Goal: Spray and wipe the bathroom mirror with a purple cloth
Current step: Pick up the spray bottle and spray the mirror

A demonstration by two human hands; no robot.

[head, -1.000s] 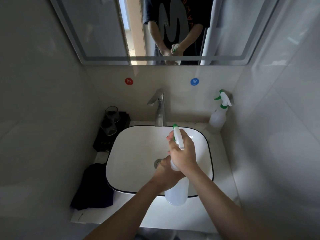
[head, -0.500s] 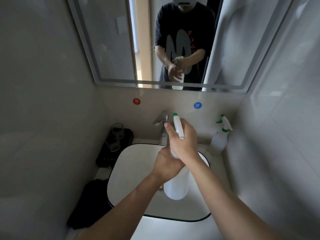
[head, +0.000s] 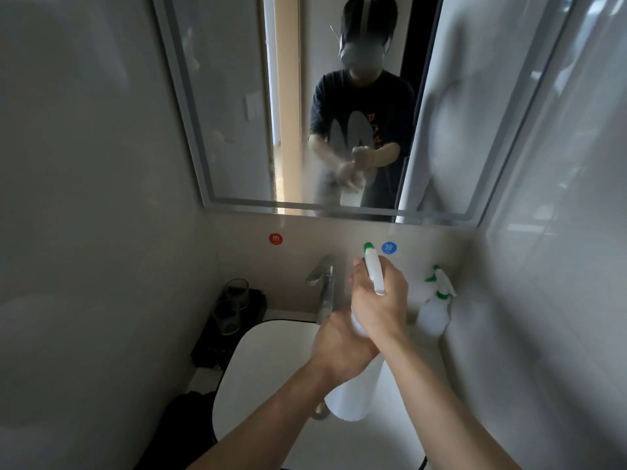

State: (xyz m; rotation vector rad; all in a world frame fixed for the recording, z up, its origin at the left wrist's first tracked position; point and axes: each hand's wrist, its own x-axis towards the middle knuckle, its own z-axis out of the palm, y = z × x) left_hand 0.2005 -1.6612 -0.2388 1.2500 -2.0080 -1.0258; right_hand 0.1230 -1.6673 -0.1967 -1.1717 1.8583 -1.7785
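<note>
Both of my hands hold a white spray bottle (head: 353, 398) with a green nozzle above the sink. My right hand (head: 380, 303) wraps its neck and trigger, with the nozzle tip pointing up toward the mirror (head: 234, 106). My left hand (head: 339, 347) grips the bottle's body just below. A hazy patch of mist lies on the lower middle of the mirror. A dark cloth (head: 183, 425) lies crumpled on the counter at the lower left, left of the basin; its colour is hard to tell in this light.
A white basin (head: 264, 368) with a dark rim sits below, with a chrome tap (head: 322, 290) behind it. A second spray bottle (head: 436, 310) stands at the back right corner. Glasses on a black tray (head: 230, 317) stand at the back left. Walls close in on both sides.
My hands and the bottle have risen toward the mirror, and my view has tilted up, showing more of the glass. A misty patch has appeared on the lower mirror.
</note>
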